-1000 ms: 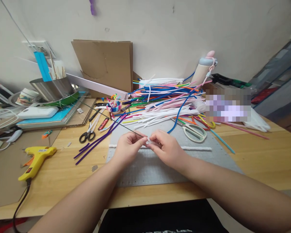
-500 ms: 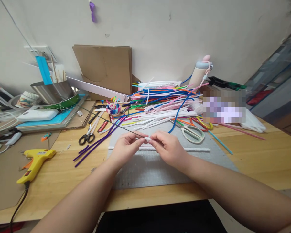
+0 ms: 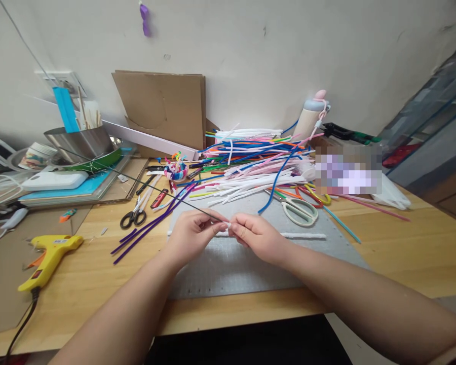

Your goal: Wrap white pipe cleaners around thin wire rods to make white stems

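My left hand is closed in a pinch around the end of a long, thin dark-green stem wire, which slants up and away to the left. A small bit of white pipe cleaner is wound at the wire's tip, between my two hands. Closed fingers of my right hand pinch this white fluff from the right, mostly covering it. Below both hands, a straight white pipe cleaner lies across the grey cutting mat.
Piled pipe cleaners in many colours fill the back. Green-handled scissors lie right, black scissors and purple pipe cleaners left. A yellow glue gun rests at far left. Cardboard and a bottle stand behind.
My right hand's fingers have curled in tighter over the white pipe cleaner, so less of it shows. The left hand keeps its pinch. The whole view has shifted slightly.
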`<control>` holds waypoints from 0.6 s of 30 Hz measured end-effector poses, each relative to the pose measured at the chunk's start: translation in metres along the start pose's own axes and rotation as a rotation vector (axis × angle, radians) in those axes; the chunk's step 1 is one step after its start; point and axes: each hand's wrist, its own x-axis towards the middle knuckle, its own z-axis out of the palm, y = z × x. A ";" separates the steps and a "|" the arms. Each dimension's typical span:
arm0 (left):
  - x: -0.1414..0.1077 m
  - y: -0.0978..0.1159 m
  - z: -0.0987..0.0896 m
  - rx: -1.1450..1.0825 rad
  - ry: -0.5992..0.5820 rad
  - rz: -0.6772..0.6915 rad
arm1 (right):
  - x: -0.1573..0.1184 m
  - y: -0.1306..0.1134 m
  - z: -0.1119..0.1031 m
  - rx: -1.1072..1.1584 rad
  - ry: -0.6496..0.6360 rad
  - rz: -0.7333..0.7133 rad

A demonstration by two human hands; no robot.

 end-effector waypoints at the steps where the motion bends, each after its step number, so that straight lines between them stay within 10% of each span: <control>1: 0.000 0.000 0.001 -0.008 0.010 -0.005 | 0.000 0.001 0.001 -0.020 0.044 -0.023; 9: 0.002 -0.003 0.006 -0.066 0.034 -0.098 | -0.001 0.006 -0.009 -0.404 0.185 -0.331; 18: 0.002 -0.002 0.005 -0.014 0.056 -0.111 | 0.000 0.004 -0.009 -0.459 0.199 -0.299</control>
